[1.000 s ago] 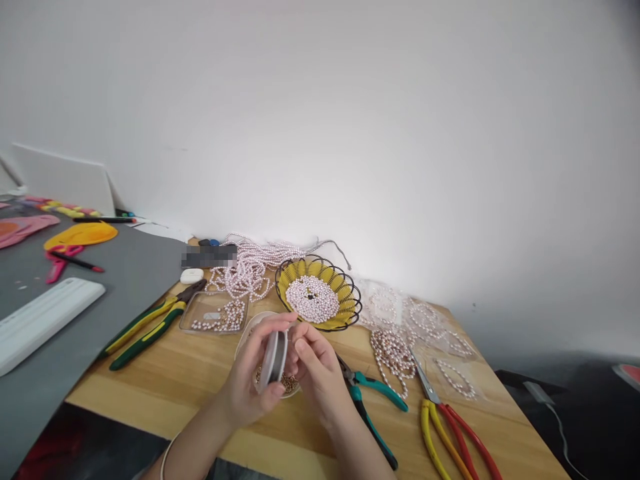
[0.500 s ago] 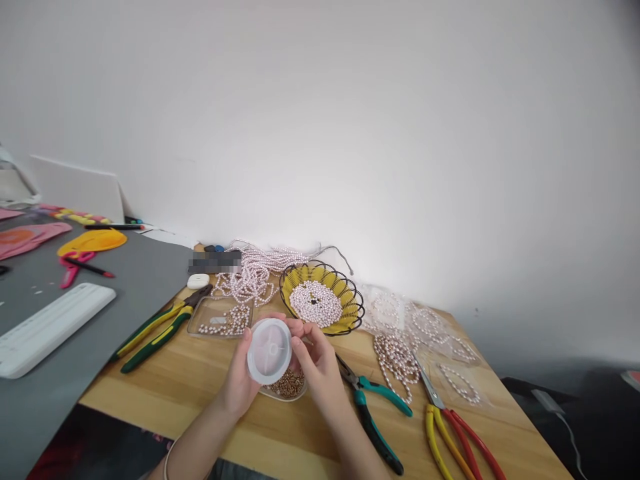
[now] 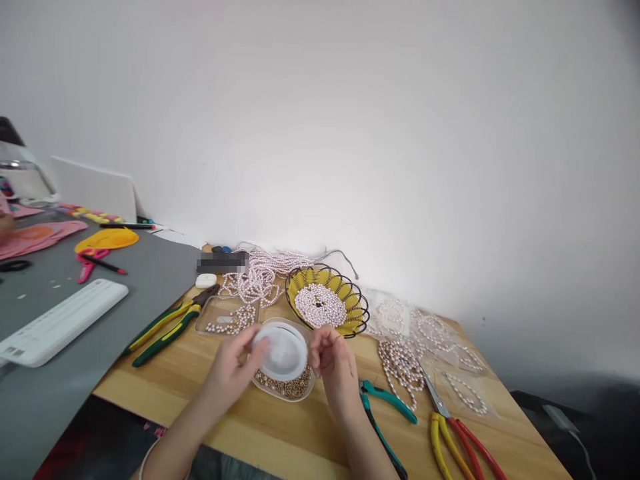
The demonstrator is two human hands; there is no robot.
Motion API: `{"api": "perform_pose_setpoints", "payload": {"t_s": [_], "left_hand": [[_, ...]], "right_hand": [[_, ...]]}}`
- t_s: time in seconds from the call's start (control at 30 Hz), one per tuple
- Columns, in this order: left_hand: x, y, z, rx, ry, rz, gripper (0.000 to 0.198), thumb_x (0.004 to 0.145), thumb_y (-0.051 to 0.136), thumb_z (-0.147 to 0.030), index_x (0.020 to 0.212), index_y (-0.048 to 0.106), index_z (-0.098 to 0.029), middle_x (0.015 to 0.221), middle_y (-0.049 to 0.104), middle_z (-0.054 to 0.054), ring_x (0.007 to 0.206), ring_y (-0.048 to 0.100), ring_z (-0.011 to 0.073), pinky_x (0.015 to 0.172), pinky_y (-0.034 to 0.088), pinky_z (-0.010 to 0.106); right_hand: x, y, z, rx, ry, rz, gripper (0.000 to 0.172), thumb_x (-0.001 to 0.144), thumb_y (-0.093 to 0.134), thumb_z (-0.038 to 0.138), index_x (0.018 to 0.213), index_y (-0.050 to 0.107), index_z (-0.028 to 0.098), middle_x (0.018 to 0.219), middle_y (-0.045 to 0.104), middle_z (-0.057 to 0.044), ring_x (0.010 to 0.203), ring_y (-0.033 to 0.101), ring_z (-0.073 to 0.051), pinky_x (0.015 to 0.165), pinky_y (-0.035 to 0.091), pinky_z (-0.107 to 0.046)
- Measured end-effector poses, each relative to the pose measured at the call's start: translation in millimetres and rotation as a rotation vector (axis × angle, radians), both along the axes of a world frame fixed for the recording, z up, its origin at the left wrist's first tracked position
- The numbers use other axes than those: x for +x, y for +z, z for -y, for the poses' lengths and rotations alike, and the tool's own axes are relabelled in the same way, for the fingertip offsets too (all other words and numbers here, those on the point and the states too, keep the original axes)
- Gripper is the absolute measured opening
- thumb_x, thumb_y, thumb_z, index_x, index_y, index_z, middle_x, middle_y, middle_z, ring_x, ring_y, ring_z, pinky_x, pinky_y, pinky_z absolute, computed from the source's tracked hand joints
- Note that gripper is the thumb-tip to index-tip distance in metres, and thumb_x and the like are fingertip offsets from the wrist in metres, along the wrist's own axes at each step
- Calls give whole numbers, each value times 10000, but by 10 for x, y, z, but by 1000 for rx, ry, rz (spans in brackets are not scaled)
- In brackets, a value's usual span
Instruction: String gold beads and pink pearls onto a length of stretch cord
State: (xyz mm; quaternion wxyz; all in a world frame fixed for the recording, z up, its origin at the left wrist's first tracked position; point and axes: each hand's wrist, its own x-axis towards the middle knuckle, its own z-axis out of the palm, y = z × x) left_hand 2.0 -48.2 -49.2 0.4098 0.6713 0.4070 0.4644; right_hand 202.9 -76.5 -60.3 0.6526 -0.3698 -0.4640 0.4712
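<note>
My left hand (image 3: 236, 369) grips the left edge of a round, translucent white plastic spool (image 3: 281, 352). It is tilted and slightly blurred, with a double rim along its top. Just right of the spool is my right hand (image 3: 334, 367), thumb and fingers curled together in a pinch. Whatever they may hold is too thin or too hidden to make out. Below the spool stands a clear plastic container (image 3: 309, 390) of bronze-coloured beads (image 3: 285, 388), partly covered by the spool and my hands.
A yellow basket (image 3: 350, 300) of pale pink beads stands behind my hands. Left are a clear tray (image 3: 203, 323) and green-yellow pliers (image 3: 170, 327). Right lie teal-handled pliers (image 3: 385, 400), red-and-yellow-handled pliers (image 3: 453, 427) and bead strands (image 3: 400, 363). A white power strip (image 3: 65, 323) rests on the grey surface.
My right hand has come away from the spool to the right. The spool has tilted back in my left hand, and the bead container shows more. The view has shifted slightly.
</note>
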Motion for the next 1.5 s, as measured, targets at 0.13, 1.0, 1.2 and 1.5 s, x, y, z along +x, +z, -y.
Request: {"api": "perform_pose_setpoints", "payload": {"t_s": [0.13,1.0,1.2,1.5], "left_hand": [[-515,78,-247,-123,424,-7,511,856,583,-599,1073,688,-148,792,732,55,634,653,215,460,488,240],[-214,284,-949,170,176,-1003,269,884,608,-408,859,746,-178,874,784,128,946,681,370,865,457,452],[-222,338,-994,195,147,-888,297,946,487,-367,866,722,-204,847,769,66,797,688,264,753,460,342],[-286,838,-707,-34,-18,-61,437,870,574,-600,770,649,-181,719,626,18,643,541,148,593,437,253]], "right_hand": [[-8,26,-25,31,-7,-109,519,947,543,675,765,650,201,521,489,42,461,378,-110,450,298,-218],[3,12,-65,24,-23,-93,548,934,530,707,746,634,202,512,491,40,467,389,-123,470,297,-246],[3,-18,-58,5,-35,-59,547,955,498,699,759,621,204,527,494,39,481,393,-128,487,302,-256],[-38,72,-40,-11,31,9,396,943,627,570,800,646,201,560,477,49,500,402,-123,493,314,-259]]}}
